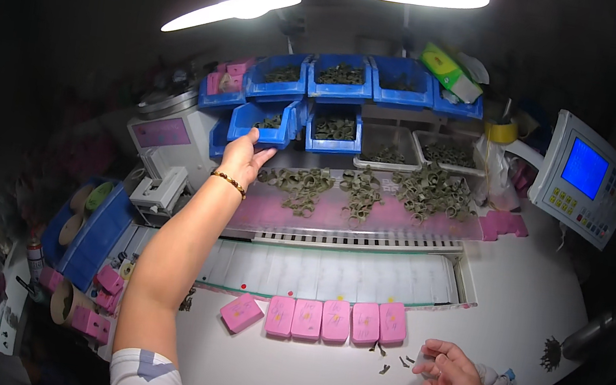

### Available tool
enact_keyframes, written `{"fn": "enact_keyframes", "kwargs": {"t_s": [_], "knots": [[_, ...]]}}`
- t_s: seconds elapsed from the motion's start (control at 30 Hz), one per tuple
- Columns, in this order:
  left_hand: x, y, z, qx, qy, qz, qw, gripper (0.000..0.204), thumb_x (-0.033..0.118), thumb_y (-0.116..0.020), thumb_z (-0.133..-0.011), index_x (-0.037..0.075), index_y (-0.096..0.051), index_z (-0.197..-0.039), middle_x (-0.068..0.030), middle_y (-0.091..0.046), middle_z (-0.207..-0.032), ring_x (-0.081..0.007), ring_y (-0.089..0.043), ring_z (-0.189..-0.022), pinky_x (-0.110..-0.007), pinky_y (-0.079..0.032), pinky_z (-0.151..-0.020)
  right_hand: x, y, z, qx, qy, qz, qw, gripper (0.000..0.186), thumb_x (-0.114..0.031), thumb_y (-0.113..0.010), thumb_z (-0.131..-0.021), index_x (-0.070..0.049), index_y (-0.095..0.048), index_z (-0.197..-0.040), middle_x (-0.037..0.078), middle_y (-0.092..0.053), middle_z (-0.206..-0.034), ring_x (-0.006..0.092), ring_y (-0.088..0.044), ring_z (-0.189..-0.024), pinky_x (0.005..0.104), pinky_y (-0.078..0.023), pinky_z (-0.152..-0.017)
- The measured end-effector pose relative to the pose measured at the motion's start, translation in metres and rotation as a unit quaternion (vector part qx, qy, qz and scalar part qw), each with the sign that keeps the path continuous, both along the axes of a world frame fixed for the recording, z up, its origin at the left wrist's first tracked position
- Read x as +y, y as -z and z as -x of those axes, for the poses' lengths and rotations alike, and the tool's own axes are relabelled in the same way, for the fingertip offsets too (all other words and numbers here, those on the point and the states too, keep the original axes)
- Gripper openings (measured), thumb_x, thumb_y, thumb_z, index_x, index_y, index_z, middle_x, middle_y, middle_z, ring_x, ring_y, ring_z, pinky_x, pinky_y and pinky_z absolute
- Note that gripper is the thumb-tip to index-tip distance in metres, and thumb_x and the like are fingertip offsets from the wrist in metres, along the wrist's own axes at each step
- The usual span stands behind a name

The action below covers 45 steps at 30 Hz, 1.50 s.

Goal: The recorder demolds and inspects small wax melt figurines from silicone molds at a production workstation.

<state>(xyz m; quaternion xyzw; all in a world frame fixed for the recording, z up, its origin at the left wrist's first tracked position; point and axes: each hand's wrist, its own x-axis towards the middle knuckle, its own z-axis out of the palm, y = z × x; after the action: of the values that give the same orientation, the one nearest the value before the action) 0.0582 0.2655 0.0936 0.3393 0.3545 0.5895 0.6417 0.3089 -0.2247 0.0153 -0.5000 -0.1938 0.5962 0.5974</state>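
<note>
My left hand [244,157] reaches far forward and grips the front edge of a small blue bin [237,125]. The thumb is at the bin's front and the fingers go under it. Dark grey-green ring-shaped parts lie inside, and the bin juts out beside a neighbouring blue bin [335,147] in the lower row. Over the near right of the white table [280,380], my right hand [453,380] is raised with its fingers loosely bent and apart, and I see nothing in it. A few small dark parts [384,370] are scattered just left of it.
Several pink blocks [306,320] line the table's middle, before a long white tray [360,272]. Heaps of ring-shaped parts [424,190] lie on a clear sheet beyond. A control panel with a blue screen [585,178] stands at right, a dark cylinder [591,334] near it, a white machine [164,139] at left.
</note>
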Motion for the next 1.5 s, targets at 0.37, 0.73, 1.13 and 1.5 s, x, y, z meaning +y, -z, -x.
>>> {"fn": "enact_keyframes", "kwargs": {"t_s": [0.37,0.73,1.13,1.5], "knots": [[0.031,0.007,-0.024,-0.015,-0.005,0.02,1.0,0.041,0.018,-0.056,-0.103,-0.008,-0.045,-0.133,-0.0201,-0.052,-0.135,-0.038,-0.061,-0.117,-0.047,-0.059,-0.095,0.0,0.01,-0.004,0.024,0.009,-0.032,0.999,0.033,-0.01,-0.052,-0.101,0.0,-0.049,-0.132,0.011,-0.057,-0.124,0.0245,-0.068,-0.102,0.0285,-0.052,-0.067],[0.062,0.011,-0.042,0.024,-0.063,0.024,0.997,0.036,0.018,-0.057,-0.103,-0.006,-0.05,-0.129,-0.0167,-0.059,-0.121,-0.0316,-0.069,-0.097,-0.038,-0.066,-0.077,0.002,0.01,-0.004,0.039,0.01,-0.027,0.999,0.034,-0.006,-0.053,-0.099,0.001,-0.049,-0.132,0.012,-0.056,-0.126,0.026,-0.068,-0.102,0.0292,-0.053,-0.065],[0.061,0.01,-0.037,0.005,0.001,0.028,1.0,0.034,0.017,-0.046,-0.106,-0.008,-0.046,-0.129,-0.0221,-0.056,-0.127,-0.0378,-0.064,-0.111,-0.045,-0.062,-0.092,0.008,0.009,-0.003,0.049,0.001,-0.019,0.999,0.033,-0.006,-0.055,-0.098,0.002,-0.049,-0.13,0.013,-0.055,-0.126,0.0248,-0.068,-0.099,0.0271,-0.054,-0.065],[0.052,-0.003,-0.046,-0.005,0.003,0.074,0.997,0.032,0.013,-0.043,-0.107,-0.008,-0.042,-0.13,-0.0252,-0.05,-0.134,-0.0455,-0.056,-0.123,-0.054,-0.056,-0.1,0.009,0.012,-0.005,0.048,-0.002,-0.047,0.998,0.034,-0.007,-0.054,-0.099,0.004,-0.048,-0.131,0.014,-0.055,-0.126,0.0244,-0.068,-0.098,0.0265,-0.054,-0.064]]}}
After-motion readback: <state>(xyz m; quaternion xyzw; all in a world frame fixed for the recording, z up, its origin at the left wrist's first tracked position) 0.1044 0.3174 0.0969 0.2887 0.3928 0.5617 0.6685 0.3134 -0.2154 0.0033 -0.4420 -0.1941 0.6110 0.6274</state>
